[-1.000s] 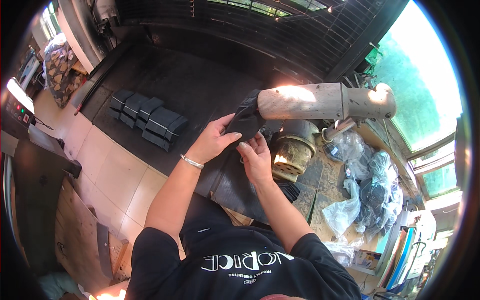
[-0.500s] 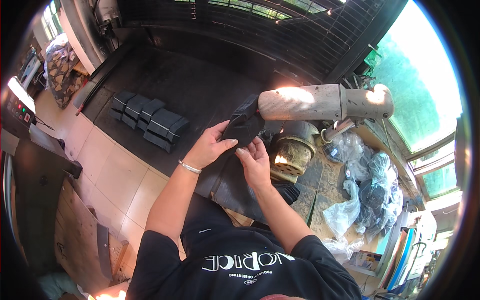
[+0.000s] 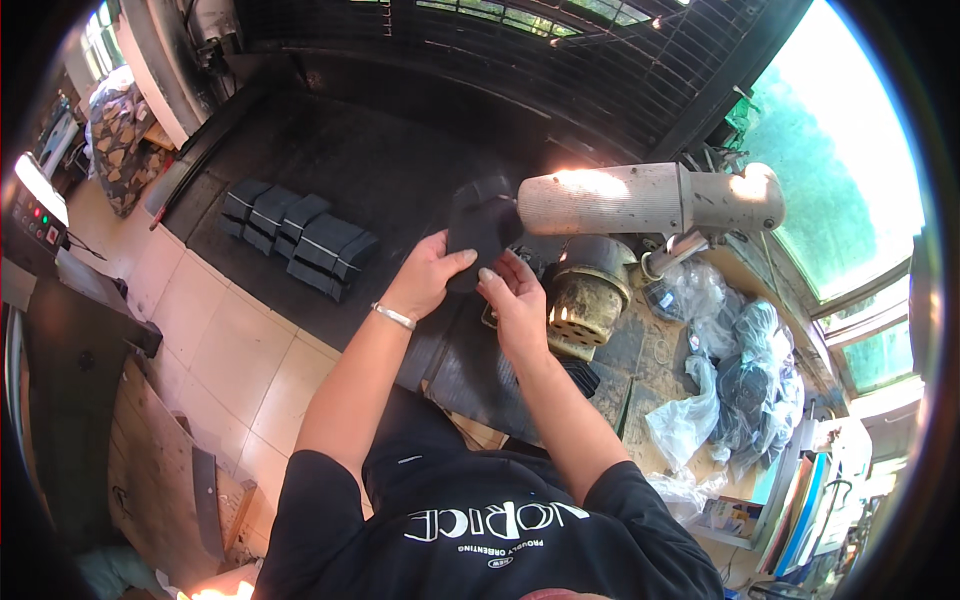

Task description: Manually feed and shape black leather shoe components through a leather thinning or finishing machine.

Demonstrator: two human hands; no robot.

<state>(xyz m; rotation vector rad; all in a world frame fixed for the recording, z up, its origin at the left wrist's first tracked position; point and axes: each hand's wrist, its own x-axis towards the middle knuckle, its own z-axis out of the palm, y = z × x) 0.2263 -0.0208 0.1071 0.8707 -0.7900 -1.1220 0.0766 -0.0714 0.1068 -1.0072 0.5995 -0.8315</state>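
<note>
Both my hands hold a flexible black flat piece (image 3: 480,225), perhaps leather or cloth, just left of a machine head's ribbed grey cylinder (image 3: 610,200). My left hand (image 3: 424,278), with a silver bangle at its wrist, pinches the left edge between thumb and fingers. The lower right edge is in my right hand (image 3: 515,300), its fingers bent and thumb pressed against the piece. Motion blurs the upper part of the piece, and its end near the cylinder is hard to make out. Several bundles of similar black pieces (image 3: 300,235) lie in a row on the dark table (image 3: 370,140).
Below the cylinder stands a dusty round metal housing (image 3: 590,285). Black pieces (image 3: 575,380) lie near my right forearm. Clear plastic bags (image 3: 740,370) heap up at the right beside the window. A control box with lit buttons (image 3: 45,220) stands at the far left above the tiled floor (image 3: 220,340).
The black piece has turned in my hands and is now blurred, its broad face more upright. Both hands have shifted slightly to the right. The bundles on the table have not moved.
</note>
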